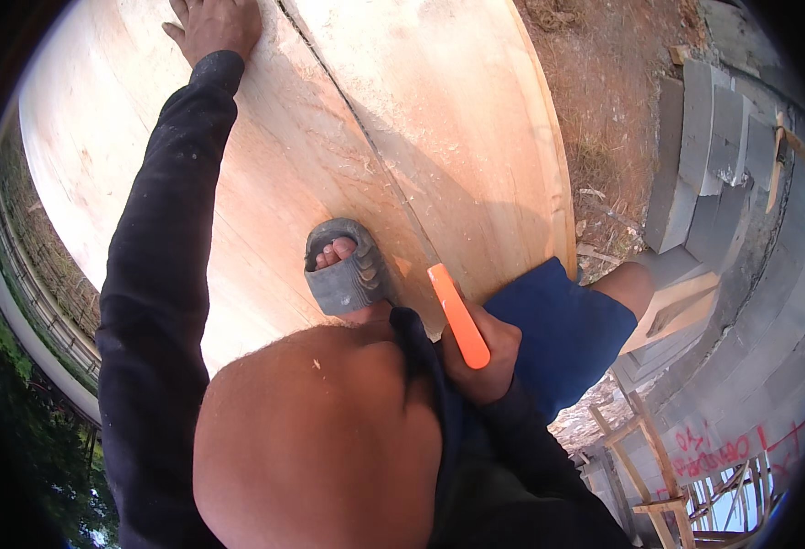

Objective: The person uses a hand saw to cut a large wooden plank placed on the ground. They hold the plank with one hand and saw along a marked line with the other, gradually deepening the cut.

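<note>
My right hand [496,359] is wrapped round the orange handle of a hand saw [456,311]. The saw's thin blade, seen almost edge-on, stands in a long dark cut in a pale plywood sheet [476,101]. I cannot tell exactly where blade ends and bare cut begins. Near the far edge of the view my left hand [218,29] lies on the sheet, left of the cut, fingers stretched out and partly out of frame. My foot in a grey slide sandal [346,284] presses on the board just left of the cut.
Sawdust is scattered over the plywood. Dry brown ground [604,110] lies beyond its right edge, with stacked grey blocks [695,146] farther right. A wooden frame [645,448] stands at the lower right, beside a grey block wall [741,384]. My bare knee fills the lower middle.
</note>
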Available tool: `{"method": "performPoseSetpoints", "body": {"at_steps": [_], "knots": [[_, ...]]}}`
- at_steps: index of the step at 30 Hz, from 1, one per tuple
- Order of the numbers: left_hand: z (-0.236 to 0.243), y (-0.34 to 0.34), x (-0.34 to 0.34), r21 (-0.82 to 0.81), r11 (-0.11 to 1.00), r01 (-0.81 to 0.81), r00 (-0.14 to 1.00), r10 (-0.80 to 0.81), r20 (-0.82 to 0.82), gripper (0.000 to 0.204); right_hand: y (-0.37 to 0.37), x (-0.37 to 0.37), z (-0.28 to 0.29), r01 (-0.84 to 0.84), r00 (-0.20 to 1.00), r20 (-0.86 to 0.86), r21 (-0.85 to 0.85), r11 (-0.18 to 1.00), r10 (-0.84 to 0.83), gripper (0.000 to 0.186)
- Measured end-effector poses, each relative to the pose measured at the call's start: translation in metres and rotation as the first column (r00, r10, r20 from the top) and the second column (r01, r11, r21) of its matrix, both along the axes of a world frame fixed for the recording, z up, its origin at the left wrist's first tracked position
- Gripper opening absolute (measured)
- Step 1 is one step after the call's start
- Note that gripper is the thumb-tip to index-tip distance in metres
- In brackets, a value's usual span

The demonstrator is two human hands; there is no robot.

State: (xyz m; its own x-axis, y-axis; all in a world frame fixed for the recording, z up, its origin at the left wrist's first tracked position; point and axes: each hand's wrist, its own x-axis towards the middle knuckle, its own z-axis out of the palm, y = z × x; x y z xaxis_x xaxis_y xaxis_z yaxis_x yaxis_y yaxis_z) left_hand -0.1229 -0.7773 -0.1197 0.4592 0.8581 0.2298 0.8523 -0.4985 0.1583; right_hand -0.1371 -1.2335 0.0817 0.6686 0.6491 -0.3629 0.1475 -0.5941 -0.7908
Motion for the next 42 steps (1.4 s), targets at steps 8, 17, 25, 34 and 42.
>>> {"method": "performPoseSetpoints", "body": {"at_steps": [8,17,25,34,42], "knots": [[0.008,-0.003,0.0,0.06,0.996,0.066,0.993,-0.071,0.093,0.073,0.007,0.004,-0.004,0.072,0.996,-0.046,0.02,0.997,-0.071,0.03],[0.013,-0.003,-0.001,-0.053,0.998,0.04,0.996,-0.035,0.084,0.076,0.006,-0.006,-0.008,0.098,0.995,-0.028,0.058,0.993,-0.097,0.031],[0.017,-0.008,0.005,-0.098,0.995,0.018,0.998,-0.013,0.056,0.076,0.017,0.001,-0.01,0.144,0.989,-0.024,0.102,0.984,-0.143,0.025],[0.01,0.004,-0.002,0.022,0.999,0.023,0.999,-0.024,0.047,0.067,-0.025,-0.021,0.0,0.01,0.998,0.065,0.092,0.996,-0.016,0.037],[0.012,-0.005,0.008,-0.058,0.998,0.026,0.999,-0.024,0.037,0.074,0.026,0.006,-0.05,0.096,0.994,-0.066,0.07,0.993,-0.092,0.03]]}}
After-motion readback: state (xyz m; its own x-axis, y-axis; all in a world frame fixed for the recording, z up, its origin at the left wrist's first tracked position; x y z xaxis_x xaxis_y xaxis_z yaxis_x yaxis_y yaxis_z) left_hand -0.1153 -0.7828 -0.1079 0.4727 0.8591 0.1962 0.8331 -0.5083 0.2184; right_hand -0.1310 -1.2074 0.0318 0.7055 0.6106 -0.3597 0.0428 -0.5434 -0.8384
